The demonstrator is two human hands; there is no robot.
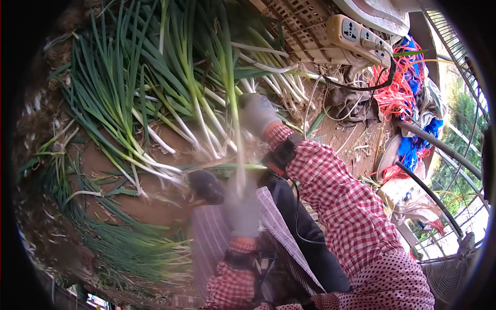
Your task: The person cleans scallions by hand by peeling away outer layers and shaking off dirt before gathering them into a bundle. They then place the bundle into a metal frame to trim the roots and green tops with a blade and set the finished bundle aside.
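Note:
My left hand (243,213), in a grey glove and blurred by motion, is closed around the pale lower end of a green onion (238,137). The stalk rises from it, with green leaves toward the top of the view. Beside the middle of that stalk is my right hand (258,114), also gloved in grey. Its fingers look curled, but they are turned away, and what they hold is hidden. Beyond both hands, a large pile of green onions (119,98) lies on the ground, white ends toward me. A dark rounded shoe tip (206,187) shows left of my left hand.
More green onions (139,248) lie at lower left. A plastic crate (305,31) with a power strip (359,39) stands at the top. Red and blue plastic strings (403,82) hang at right, near a dark cloth (354,103). A striped cloth (212,232) covers my lap.

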